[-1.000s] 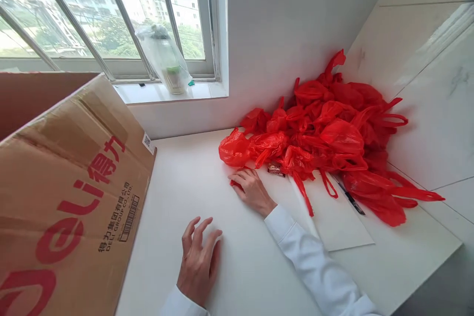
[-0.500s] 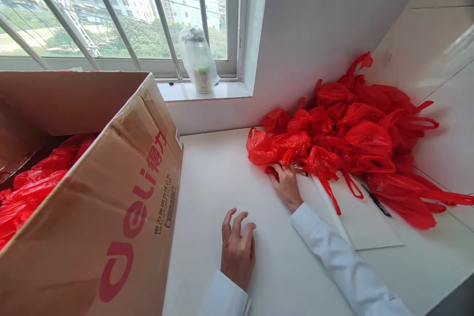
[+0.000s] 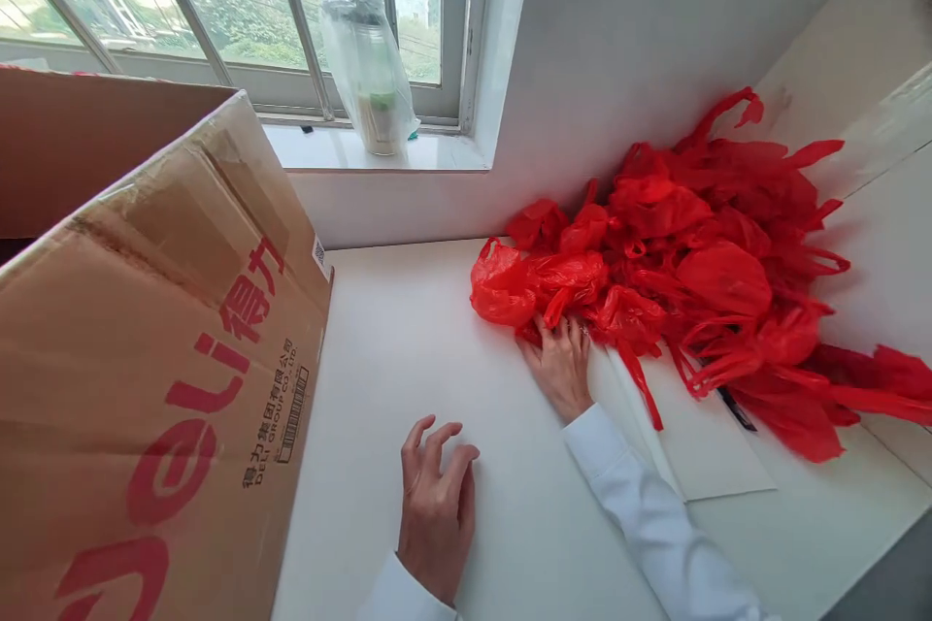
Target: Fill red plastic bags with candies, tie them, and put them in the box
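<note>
A heap of crumpled red plastic bags (image 3: pixel 720 277) lies on the white table, pushed up against the wall. My right hand (image 3: pixel 562 364) reaches to the heap's near left edge, its spread fingers against the bags and the fingertips partly hidden by them. No grip on a bag can be seen. Over the table to its left, my left hand (image 3: pixel 437 505) holds nothing; its fingers are apart and loosely bent.
At the left stands a large open cardboard box (image 3: pixel 196 349). A jar in a clear plastic bag (image 3: pixel 375 107) is on the windowsill. White sheets (image 3: pixel 717 451) and a black pen (image 3: pixel 739 409) lie partly under the bags.
The view has shifted, so the box sits further left and the red contents in it are out of sight. My right fingers have spread and reach slightly further under the bags.
</note>
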Demonstrator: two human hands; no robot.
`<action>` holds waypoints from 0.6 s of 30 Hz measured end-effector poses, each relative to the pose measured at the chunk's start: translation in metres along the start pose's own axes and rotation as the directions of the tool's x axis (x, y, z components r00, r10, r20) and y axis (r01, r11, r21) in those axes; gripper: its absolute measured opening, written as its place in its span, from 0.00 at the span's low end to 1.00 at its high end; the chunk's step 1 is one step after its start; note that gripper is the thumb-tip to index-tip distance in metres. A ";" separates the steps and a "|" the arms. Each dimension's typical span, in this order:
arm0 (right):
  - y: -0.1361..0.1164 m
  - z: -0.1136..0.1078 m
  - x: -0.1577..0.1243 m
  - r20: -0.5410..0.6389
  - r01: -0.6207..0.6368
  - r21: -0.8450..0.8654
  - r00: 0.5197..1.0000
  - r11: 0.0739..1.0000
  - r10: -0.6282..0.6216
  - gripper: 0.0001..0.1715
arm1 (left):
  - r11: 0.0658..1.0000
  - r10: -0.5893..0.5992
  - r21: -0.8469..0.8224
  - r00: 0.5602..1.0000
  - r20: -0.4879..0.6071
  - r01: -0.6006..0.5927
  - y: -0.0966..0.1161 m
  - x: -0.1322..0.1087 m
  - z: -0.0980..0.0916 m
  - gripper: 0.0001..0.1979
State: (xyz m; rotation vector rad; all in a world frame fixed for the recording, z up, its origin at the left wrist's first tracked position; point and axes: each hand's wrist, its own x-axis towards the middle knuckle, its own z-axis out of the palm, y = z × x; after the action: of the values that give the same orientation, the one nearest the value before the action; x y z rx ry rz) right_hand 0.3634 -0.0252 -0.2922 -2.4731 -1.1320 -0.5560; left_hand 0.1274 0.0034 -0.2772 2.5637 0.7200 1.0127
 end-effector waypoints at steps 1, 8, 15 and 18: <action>-0.002 -0.001 0.001 0.013 0.016 0.014 1.000 1.000 -0.016 0.24 | 1.000 0.012 0.001 1.000 -0.004 -0.012 -0.001 0.000 0.000 0.11; -0.008 -0.016 -0.001 -0.030 0.082 0.102 0.996 0.991 -0.079 0.22 | 0.991 0.126 0.048 0.990 -0.066 -0.123 -0.013 0.002 -0.002 0.09; 0.066 -0.088 -0.063 -0.085 -0.185 0.041 0.978 0.982 0.188 0.19 | 0.986 0.151 0.076 0.985 -0.086 -0.145 -0.018 0.008 -0.003 0.07; 0.089 -0.101 -0.099 0.034 -0.256 -0.058 0.965 0.965 0.258 0.18 | 0.985 0.160 0.084 0.983 -0.086 -0.153 -0.020 0.010 -0.001 0.07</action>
State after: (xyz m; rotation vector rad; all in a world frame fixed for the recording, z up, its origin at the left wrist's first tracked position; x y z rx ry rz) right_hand 0.3527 -0.1902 -0.2680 -2.6337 -0.7999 -0.4647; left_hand 0.1262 0.0254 -0.2802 2.6898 0.5987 1.1814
